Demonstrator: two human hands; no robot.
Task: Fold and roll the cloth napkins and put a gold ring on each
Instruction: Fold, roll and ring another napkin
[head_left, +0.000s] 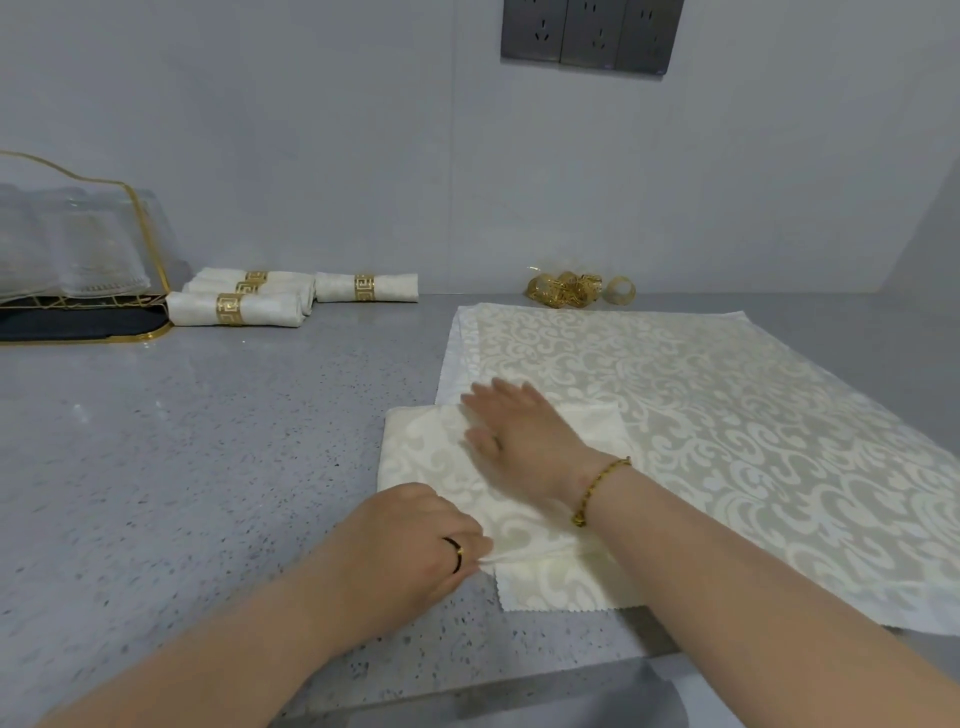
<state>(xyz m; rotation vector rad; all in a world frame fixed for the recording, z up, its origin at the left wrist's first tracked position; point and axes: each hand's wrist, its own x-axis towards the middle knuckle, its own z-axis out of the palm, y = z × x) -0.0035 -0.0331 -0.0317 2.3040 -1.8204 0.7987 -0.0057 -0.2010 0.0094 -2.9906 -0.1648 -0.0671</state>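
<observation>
My left grip (410, 540) is pinching the near edge of the folded napkin (431, 452). My right grip (519, 441) is pressing flat on it, fingers straight.

Far left on the grey speckled surface (208, 441): a gold wire rack (156, 260) holding clear glasses (98, 244), blurred, over a dark mat (78, 325) edged in gold. Behind, along the far edge, a plain pale grey wall (311, 156). High on it, right of centre and cut off by the top of the frame, a dark grey panel of three sockets (592, 34).
</observation>
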